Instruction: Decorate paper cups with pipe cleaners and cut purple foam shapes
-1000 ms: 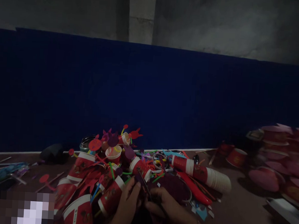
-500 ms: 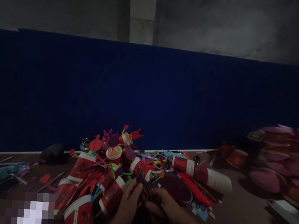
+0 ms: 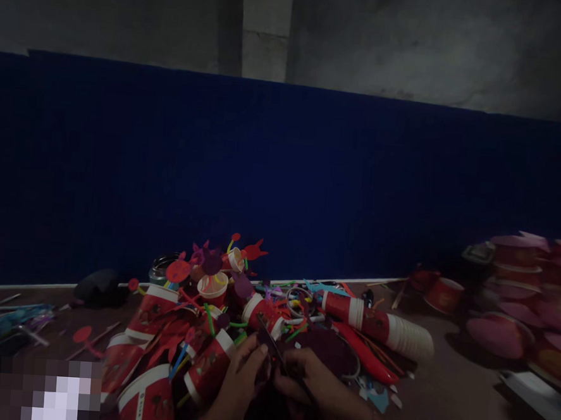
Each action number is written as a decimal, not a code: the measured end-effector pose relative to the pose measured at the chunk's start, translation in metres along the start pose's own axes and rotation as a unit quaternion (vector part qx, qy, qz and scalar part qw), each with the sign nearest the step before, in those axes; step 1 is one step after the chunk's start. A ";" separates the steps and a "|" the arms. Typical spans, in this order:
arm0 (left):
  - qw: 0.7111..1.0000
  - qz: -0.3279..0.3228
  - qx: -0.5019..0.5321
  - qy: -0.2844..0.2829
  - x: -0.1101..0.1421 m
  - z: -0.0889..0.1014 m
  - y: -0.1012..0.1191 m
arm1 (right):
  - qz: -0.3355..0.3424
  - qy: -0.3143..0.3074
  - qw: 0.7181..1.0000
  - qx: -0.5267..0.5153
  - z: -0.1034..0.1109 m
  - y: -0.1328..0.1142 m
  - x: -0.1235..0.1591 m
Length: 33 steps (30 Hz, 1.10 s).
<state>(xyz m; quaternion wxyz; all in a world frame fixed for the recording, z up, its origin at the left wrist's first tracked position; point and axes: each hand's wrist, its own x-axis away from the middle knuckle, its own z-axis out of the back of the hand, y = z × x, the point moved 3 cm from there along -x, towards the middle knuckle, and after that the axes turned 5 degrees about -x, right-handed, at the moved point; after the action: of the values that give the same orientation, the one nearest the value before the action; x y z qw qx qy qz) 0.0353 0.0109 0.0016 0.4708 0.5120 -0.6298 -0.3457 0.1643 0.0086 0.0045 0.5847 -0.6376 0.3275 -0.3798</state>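
Note:
Low in the middle of the view, my right hand (image 3: 306, 376) is closed around a pair of dark scissors (image 3: 272, 341), their blades pointing up and to the left. My left hand (image 3: 246, 369) is beside it, thumb and fingers pinched on a small dark piece that looks like paper; its outline is lost in the dim light. The blades reach up close to the left thumb. Just left of my left hand lies a red paper cup (image 3: 211, 365) on its side. Past my right hand is a dark purple round piece (image 3: 331, 349).
Several red cups with paper cutouts and straws are heaped at left. A stack of cups (image 3: 399, 334) lies right of centre, near a red glossy packet (image 3: 369, 358). Pink-topped red tubs (image 3: 518, 256) stand far right. A blue panel (image 3: 283, 172) rises behind the table.
Both hands hold nearly the same place; the scissors have shifted slightly between the fingers. The whole view has moved a little.

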 end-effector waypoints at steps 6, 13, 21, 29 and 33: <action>0.999 -0.004 0.014 -0.049 0.003 -0.007 0.004 | 0.004 -0.017 1.000 0.004 0.005 -0.005 0.001; 0.998 -0.004 -0.003 -0.070 0.003 -0.006 0.004 | -0.016 -0.010 1.000 0.024 0.007 -0.007 0.002; 0.998 0.006 -0.021 -0.054 0.004 -0.007 0.005 | -0.012 -0.005 0.999 0.032 0.007 -0.002 0.001; 0.997 0.007 -0.031 -0.066 0.000 -0.005 0.001 | -0.037 -0.025 0.998 0.054 0.011 -0.006 0.003; 0.994 0.008 -0.056 -0.095 -0.002 -0.004 -0.001 | -0.044 -0.027 0.994 0.094 0.017 -0.008 0.002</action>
<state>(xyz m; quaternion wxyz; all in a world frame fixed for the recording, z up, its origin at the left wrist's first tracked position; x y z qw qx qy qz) 0.0396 0.0129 0.0010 0.4396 0.4452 -0.6551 -0.4236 0.1801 0.0157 0.0121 0.6337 -0.6033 0.2461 -0.4169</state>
